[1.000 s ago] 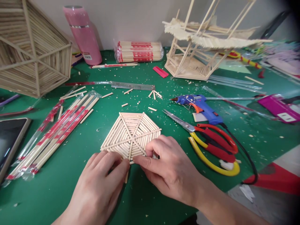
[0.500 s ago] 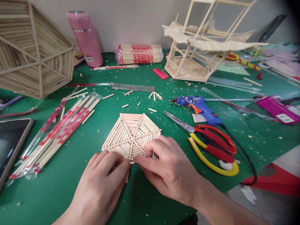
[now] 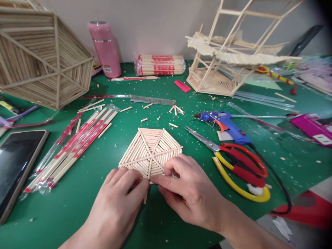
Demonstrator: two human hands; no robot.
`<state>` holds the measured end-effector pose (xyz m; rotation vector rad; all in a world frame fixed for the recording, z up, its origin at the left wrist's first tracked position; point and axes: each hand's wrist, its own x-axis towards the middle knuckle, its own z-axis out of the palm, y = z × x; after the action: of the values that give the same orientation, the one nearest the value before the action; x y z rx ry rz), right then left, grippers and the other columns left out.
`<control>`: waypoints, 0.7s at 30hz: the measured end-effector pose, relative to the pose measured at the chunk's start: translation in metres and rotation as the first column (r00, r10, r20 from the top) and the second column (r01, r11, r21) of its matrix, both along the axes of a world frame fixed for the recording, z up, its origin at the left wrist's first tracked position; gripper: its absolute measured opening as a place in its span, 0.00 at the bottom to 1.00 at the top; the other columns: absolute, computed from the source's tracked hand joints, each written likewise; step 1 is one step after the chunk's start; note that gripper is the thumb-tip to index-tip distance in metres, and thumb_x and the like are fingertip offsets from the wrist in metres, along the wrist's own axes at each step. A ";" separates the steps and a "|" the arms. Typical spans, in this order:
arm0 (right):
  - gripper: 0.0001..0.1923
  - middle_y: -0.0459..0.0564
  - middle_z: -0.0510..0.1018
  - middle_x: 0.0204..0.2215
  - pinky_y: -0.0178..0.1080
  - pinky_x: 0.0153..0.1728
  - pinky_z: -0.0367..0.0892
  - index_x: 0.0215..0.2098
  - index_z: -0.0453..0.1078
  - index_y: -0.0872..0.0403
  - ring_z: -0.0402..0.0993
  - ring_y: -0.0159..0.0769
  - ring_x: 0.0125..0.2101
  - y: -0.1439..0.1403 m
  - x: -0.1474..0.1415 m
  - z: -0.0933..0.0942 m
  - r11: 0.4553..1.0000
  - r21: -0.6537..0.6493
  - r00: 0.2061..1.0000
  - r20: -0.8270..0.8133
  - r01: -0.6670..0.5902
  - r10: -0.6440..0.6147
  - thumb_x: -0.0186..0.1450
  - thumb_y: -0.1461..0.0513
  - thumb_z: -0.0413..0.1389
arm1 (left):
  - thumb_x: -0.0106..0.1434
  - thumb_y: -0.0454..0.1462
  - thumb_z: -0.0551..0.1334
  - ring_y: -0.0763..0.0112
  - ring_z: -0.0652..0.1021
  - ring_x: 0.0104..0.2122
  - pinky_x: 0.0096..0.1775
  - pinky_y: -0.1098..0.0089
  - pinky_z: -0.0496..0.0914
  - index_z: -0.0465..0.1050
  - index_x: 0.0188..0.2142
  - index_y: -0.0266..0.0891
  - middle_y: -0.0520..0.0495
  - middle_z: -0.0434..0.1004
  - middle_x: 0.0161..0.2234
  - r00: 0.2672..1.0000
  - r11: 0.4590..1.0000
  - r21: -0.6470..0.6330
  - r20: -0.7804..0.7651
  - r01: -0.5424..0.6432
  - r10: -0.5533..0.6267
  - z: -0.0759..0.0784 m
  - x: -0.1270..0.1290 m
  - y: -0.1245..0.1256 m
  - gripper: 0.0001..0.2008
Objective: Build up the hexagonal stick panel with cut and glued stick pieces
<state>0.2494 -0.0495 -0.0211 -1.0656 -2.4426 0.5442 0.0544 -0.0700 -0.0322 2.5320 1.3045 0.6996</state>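
Observation:
A flat polygonal panel of short wooden sticks [image 3: 153, 147], with crossing sticks meeting at its middle, lies on the green table. My left hand [image 3: 121, 192] presses its near left edge, fingers bent and thumb against the near corner. My right hand [image 3: 189, 188] pinches the near right edge, thumb and forefinger closed on it. Both thumbs almost meet at the near corner, and the hands cover much of the near rim. A thin stick end [image 3: 145, 198] pokes out below my left thumb.
Right of the panel lie scissors [image 3: 203, 138] and a blue glue gun [image 3: 230, 126]. Wrapped chopsticks [image 3: 75, 145] and a phone [image 3: 22, 166] are left. Behind stand a large stick panel [image 3: 44, 58], a pink bottle [image 3: 105, 52], a chopstick bundle [image 3: 160, 65] and a stick-built frame [image 3: 220, 69].
The whole view has shifted, so everything sits slightly further right and lower. Both hands keep about the same hold on the panel.

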 end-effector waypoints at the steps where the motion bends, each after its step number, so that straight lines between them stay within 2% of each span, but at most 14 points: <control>1: 0.10 0.47 0.64 0.29 0.40 0.31 0.55 0.36 0.72 0.51 0.59 0.35 0.32 0.000 0.000 0.000 1.000 -0.001 1.000 0.004 -0.001 0.001 0.63 0.65 0.49 | 0.64 0.30 0.48 0.68 0.69 0.28 0.30 0.66 0.62 0.71 0.33 0.39 0.48 0.70 0.27 1.000 1.000 -0.002 0.000 0.001 -0.001 0.000 0.000 0.000 0.13; 16: 0.10 0.47 0.65 0.29 0.40 0.31 0.55 0.37 0.72 0.51 0.59 0.36 0.32 0.000 -0.001 0.001 1.000 0.010 1.000 0.024 0.000 0.000 0.62 0.66 0.50 | 0.65 0.31 0.48 0.68 0.69 0.28 0.30 0.66 0.63 0.71 0.34 0.40 0.48 0.70 0.28 1.000 1.000 -0.005 0.007 -0.019 0.019 -0.001 0.001 -0.001 0.14; 21: 0.10 0.47 0.66 0.29 0.40 0.31 0.57 0.39 0.71 0.52 0.61 0.36 0.31 0.000 0.001 -0.001 1.000 -0.004 1.000 -0.030 0.000 0.000 0.62 0.66 0.50 | 0.64 0.30 0.50 0.69 0.70 0.29 0.31 0.66 0.63 0.69 0.32 0.40 0.48 0.70 0.30 1.000 0.998 -0.062 0.022 0.003 -0.002 0.002 -0.001 -0.001 0.10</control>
<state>0.2501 -0.0497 -0.0221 -1.0520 -2.4166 0.5614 0.0539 -0.0707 -0.0306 2.4698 1.2949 0.6740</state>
